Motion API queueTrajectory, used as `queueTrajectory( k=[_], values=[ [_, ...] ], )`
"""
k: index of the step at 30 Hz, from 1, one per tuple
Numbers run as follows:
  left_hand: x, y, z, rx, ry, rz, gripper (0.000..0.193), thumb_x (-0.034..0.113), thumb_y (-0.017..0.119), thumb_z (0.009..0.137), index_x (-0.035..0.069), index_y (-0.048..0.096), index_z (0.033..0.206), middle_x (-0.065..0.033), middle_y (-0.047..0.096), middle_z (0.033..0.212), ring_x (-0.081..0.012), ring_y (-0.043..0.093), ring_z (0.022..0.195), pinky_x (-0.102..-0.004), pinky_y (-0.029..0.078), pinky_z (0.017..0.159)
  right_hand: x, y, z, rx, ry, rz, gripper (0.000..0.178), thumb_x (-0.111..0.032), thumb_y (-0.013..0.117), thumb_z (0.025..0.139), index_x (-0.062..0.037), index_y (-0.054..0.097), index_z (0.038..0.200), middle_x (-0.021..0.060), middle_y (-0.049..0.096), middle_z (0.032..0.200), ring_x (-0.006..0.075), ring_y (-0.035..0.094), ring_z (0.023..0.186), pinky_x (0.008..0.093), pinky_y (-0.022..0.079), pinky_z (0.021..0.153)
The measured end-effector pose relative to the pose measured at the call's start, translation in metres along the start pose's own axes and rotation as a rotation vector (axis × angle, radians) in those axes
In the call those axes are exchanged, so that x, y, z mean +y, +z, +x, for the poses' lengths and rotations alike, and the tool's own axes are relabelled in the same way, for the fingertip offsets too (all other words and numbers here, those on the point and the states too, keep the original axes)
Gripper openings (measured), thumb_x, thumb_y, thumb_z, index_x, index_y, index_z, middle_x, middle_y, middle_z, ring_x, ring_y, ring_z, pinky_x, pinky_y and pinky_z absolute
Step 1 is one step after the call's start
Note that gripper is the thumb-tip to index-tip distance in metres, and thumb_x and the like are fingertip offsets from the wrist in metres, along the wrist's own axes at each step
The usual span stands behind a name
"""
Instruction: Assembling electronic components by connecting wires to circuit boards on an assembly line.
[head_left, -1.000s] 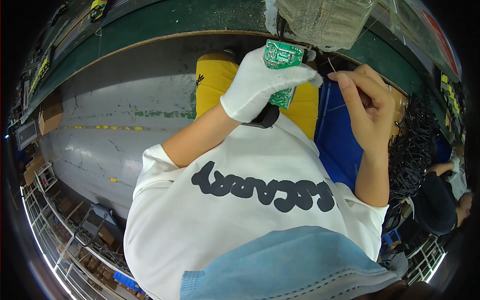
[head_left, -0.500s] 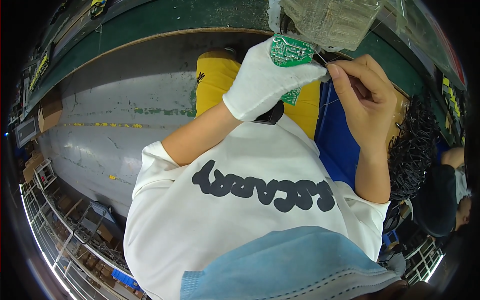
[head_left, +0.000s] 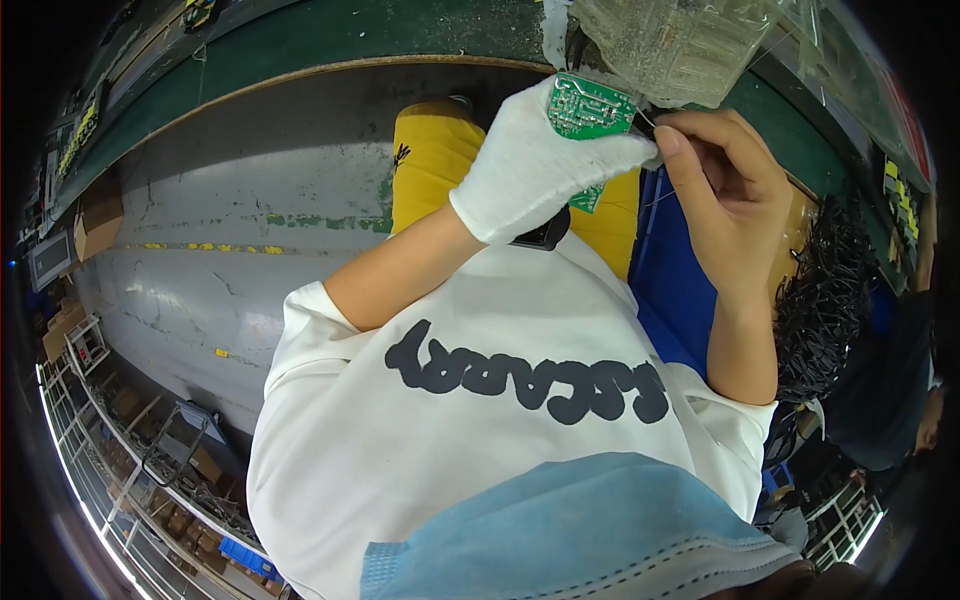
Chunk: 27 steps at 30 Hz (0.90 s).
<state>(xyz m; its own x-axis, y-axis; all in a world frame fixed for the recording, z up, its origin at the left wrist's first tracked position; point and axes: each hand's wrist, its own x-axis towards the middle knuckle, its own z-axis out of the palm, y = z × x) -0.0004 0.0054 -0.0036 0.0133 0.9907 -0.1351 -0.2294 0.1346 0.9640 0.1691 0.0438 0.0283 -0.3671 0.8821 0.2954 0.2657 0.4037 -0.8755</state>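
Observation:
My left hand (head_left: 535, 170), in a white glove, is closed around a green circuit board (head_left: 590, 106) whose soldered side faces up. Below the glove shows another green piece of board (head_left: 587, 199); whether it belongs to the same board is hidden. My bare right hand (head_left: 728, 185) pinches a thin wire (head_left: 645, 117) at the board's right edge, thumb against forefinger. The fingertips of both hands nearly meet there. Just beyond them stands a cloudy, plastic-wrapped fixture (head_left: 670, 45), close to the board.
A green workbench (head_left: 330, 35) with a wooden edge runs across the far side. A blue bin (head_left: 675, 270) stands right of my lap, beside a heap of black cables (head_left: 825, 290). Another person (head_left: 885, 390) is at the far right. Grey floor (head_left: 230, 240) lies to the left.
Both hands keep their grip and have barely shifted. The board has moved slightly to the right and tilted a little. The person at the far right has changed posture.

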Motion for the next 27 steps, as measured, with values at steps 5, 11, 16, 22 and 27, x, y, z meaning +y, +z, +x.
queueTrajectory(
  k=[5, 11, 16, 22, 27],
  values=[
    [0.000, -0.002, 0.000, -0.006, -0.013, 0.013, 0.029, 0.017, 0.080, 0.077, 0.002, 0.064, 0.096, -0.0009, 0.066, 0.081, -0.0044, 0.057, 0.071, -0.0214, 0.050, 0.061, 0.008, -0.004, -0.007, 0.063, -0.032, 0.117, 0.007, -0.003, 0.070, 0.084, 0.0004, 0.067, 0.089, -0.0016, 0.055, 0.070, 0.0031, 0.040, 0.057, 0.0174, 0.029, 0.051],
    [-0.002, -0.005, -0.002, -0.041, -0.036, 0.049, 0.019, 0.016, 0.073, 0.083, 0.002, 0.067, 0.094, -0.0028, 0.068, 0.082, -0.0057, 0.057, 0.063, -0.0216, 0.045, 0.055, 0.002, -0.014, -0.014, 0.025, -0.055, -0.030, 0.007, 0.000, 0.069, 0.084, 0.0011, 0.067, 0.090, 0.0004, 0.058, 0.074, 0.0035, 0.043, 0.060, 0.0175, 0.031, 0.053],
    [0.004, -0.004, 0.000, -0.026, -0.111, -0.094, 0.025, 0.017, 0.078, 0.079, 0.002, 0.065, 0.094, -0.0008, 0.067, 0.082, -0.0044, 0.057, 0.072, -0.0212, 0.049, 0.063, -0.006, -0.012, -0.008, -0.016, -0.106, -0.204, 0.008, 0.001, 0.070, 0.082, 0.0000, 0.068, 0.089, 0.0021, 0.061, 0.076, 0.0049, 0.045, 0.059, 0.0187, 0.032, 0.051],
    [0.010, -0.002, 0.001, -0.037, -0.107, -0.114, 0.022, 0.018, 0.076, 0.082, 0.003, 0.067, 0.095, -0.0006, 0.066, 0.082, -0.0045, 0.057, 0.072, -0.0213, 0.048, 0.063, -0.007, -0.009, -0.004, 0.014, -0.155, -0.247, 0.008, 0.000, 0.072, 0.079, -0.0020, 0.070, 0.087, 0.0019, 0.061, 0.073, 0.0064, 0.044, 0.055, 0.0204, 0.031, 0.047],
    [0.010, -0.002, 0.003, -0.060, -0.111, -0.138, 0.022, 0.018, 0.075, 0.083, 0.002, 0.067, 0.095, -0.0006, 0.066, 0.082, -0.0048, 0.057, 0.073, -0.0218, 0.048, 0.063, -0.007, -0.008, -0.003, 0.024, -0.161, -0.238, 0.008, 0.000, 0.072, 0.079, -0.0026, 0.070, 0.086, 0.0016, 0.061, 0.073, 0.0065, 0.043, 0.054, 0.0207, 0.031, 0.047]
  ],
)
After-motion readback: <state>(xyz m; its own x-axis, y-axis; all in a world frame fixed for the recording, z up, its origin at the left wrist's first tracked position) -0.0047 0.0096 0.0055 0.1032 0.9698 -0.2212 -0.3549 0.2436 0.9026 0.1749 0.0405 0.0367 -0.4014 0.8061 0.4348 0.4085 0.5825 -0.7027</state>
